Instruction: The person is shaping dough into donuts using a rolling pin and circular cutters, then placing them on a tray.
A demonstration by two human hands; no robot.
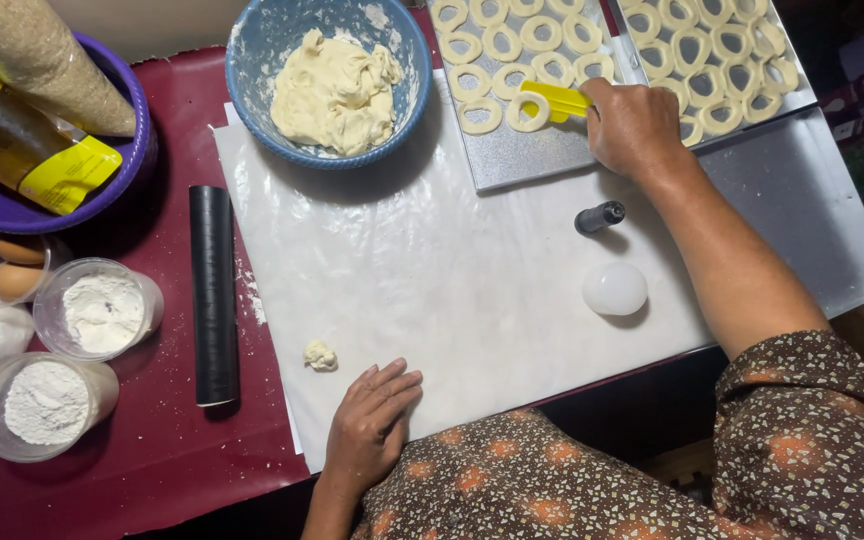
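- Left hand [370,420] is lying nearest the camera, palm down on the white paper sheet [452,290] at its near edge, fingers stretched flat and close together, gripping nothing
- Small dough scrap [320,355] is sitting on the sheet just beside that hand, apart from it
- Right hand [632,125] is reaching across to the metal tray [522,160], fingers curled tight around the handle end of a yellow spatula [552,100]
- Spatula blade is pressing against a dough ring [528,112] on the tray's near rows, beside the other cut rings [512,40]
- Second tray [797,95] to the right is carrying further rings, packed close
- Black cap-like piece [600,216] and a white round cutter [614,289] are resting on the sheet beneath the right forearm
- Blue bowl [252,60] is holding a mass of pale dough [332,90] at the sheet's far edge
- Black rolling pin [213,295] is lying along the sheet's left edge on the red table [172,440]
- Two flour cups [102,312], eggs in a clear tub [14,270] and a purple bowl [122,170] of packets are standing at far left
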